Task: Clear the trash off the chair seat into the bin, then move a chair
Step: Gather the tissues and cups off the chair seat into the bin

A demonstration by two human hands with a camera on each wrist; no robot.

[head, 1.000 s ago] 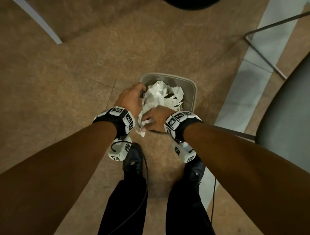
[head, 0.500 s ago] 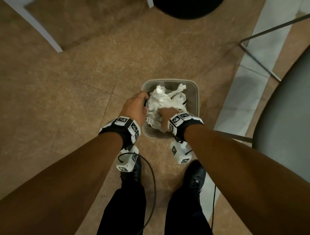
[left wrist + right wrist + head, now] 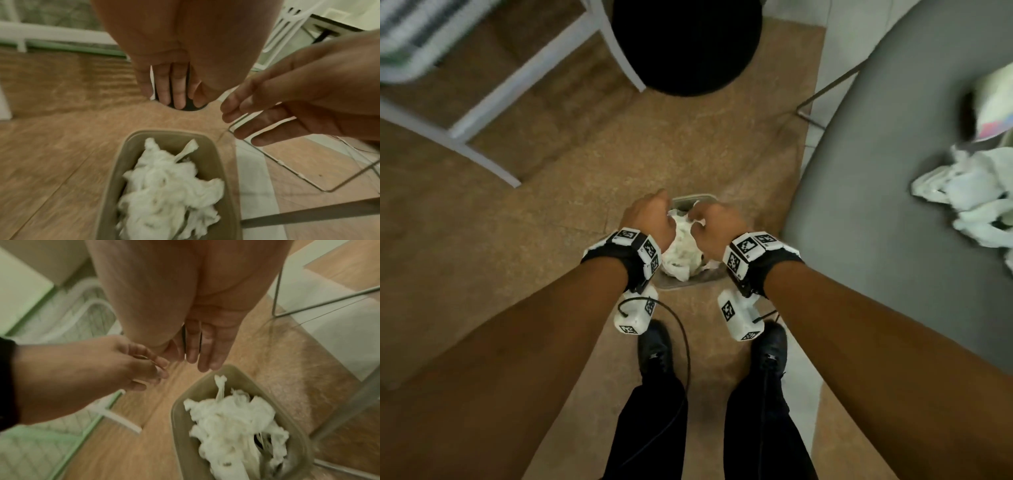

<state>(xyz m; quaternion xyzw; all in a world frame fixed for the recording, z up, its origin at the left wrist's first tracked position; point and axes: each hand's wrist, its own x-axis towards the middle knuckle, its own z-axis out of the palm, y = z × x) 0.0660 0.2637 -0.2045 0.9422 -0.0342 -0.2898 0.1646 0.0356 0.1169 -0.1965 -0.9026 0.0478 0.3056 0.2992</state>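
Both the left hand (image 3: 650, 219) and right hand (image 3: 717, 224) are held loosely open and empty above the bin (image 3: 131, 155). More crumpled white trash (image 3: 969, 195) is seen on the chair seat (image 3: 859, 171); it is judged light, soft and compressible, best bunched at its middle

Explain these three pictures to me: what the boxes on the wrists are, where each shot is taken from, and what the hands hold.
There is no machine here, only a person with cameras strapped on. The big picture comes from a head camera looking down. The white boxes at the wrists are two more cameras, each looking along its hand. The left hand and right hand hover over a small bin on the floor, holding nothing, fingers relaxed. Crumpled white trash lies in the bin. On the grey chair seat to the right, more white trash waits, with a blurred packet behind it.
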